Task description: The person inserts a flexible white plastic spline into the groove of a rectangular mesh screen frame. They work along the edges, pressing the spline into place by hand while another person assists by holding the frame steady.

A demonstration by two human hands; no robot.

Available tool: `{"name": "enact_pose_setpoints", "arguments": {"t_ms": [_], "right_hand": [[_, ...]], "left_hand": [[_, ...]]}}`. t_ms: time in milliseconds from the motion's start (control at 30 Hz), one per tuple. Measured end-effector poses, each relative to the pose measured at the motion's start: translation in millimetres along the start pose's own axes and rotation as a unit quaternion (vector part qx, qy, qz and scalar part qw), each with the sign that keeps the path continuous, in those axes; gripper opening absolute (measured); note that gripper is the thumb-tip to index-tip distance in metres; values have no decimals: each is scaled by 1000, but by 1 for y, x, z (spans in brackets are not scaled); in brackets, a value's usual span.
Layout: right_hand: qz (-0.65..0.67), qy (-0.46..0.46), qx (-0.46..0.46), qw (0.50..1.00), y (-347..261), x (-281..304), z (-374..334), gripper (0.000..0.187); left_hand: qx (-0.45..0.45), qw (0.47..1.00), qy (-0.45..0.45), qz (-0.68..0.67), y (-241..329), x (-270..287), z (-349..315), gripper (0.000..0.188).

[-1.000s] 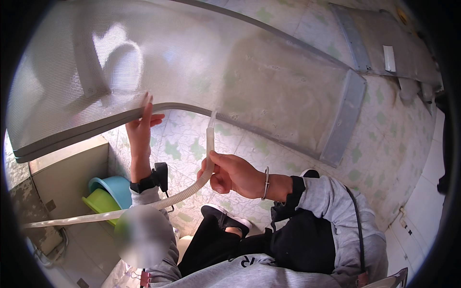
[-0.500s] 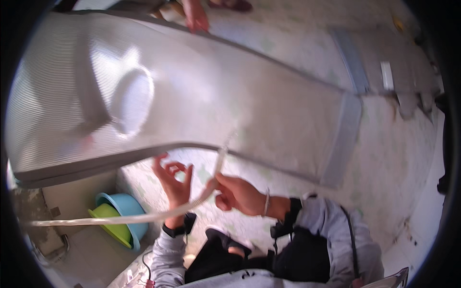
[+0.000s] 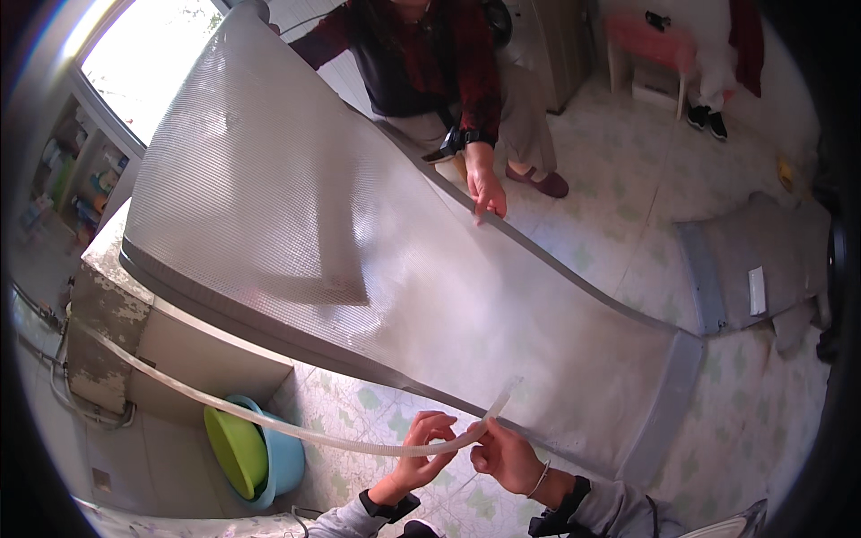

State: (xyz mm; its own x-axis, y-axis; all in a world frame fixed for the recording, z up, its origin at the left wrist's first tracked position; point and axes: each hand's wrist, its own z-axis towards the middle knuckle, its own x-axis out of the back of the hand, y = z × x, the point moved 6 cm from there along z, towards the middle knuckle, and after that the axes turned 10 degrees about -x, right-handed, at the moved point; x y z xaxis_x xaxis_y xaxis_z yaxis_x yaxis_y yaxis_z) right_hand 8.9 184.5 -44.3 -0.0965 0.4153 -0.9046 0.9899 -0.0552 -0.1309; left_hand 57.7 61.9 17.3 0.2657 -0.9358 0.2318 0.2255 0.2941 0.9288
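- My left hand [image 3: 421,453] is below the near edge of the big grey mesh screen [image 3: 377,260], fingers curled, thumb and forefinger pinching the long pale strip [image 3: 296,432].
- My right hand [image 3: 507,455] is just beside the left, also under the screen's near edge; its fingers are pressed together on the same strip, close to its end.
- From my right fingers the strip's short free end [image 3: 504,396] sticks up and lies against the screen's near edge.
- The other way, the strip runs in a shallow sag from my left hand, below the screen's lower rim, out toward the worn concrete ledge [image 3: 103,314] on which the screen's left corner rests.
- The screen lies slanted: its left end is high by the bright window, its right end low, finished with a grey band [image 3: 671,394].
- Another person's hand [image 3: 485,190] rests, fingers down, on the far edge of the screen; that person stands beyond it in a dark red sleeve.
- Under the screen's left part, against the ledge, a green basin [image 3: 235,446] sits nested in a blue basin [image 3: 282,459].
- Right of the screen's banded end, a grey mat [image 3: 753,260] lies on the tiled floor [image 3: 619,206].
- A thin bracelet [image 3: 540,478] sits on my right wrist and a dark band on my left, both below the screen.
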Motion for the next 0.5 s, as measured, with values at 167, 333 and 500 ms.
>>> {"name": "enact_pose_setpoints", "arguments": {"t_ms": [167, 333, 500], "right_hand": [[0, 5, 11, 1000, 0, -5, -4, 34], [-28, 10, -4, 1000, 1, 1, -5, 37], [-41, 23, 5, 999, -1, 9, -8, 36]], "left_hand": [[-84, 985, -22, 147, 25, -3, 13, 31], [-92, 982, -29, 160, 27, -10, 17, 28], [-78, 983, -38, 165, 28, -13, 19, 29]]}}
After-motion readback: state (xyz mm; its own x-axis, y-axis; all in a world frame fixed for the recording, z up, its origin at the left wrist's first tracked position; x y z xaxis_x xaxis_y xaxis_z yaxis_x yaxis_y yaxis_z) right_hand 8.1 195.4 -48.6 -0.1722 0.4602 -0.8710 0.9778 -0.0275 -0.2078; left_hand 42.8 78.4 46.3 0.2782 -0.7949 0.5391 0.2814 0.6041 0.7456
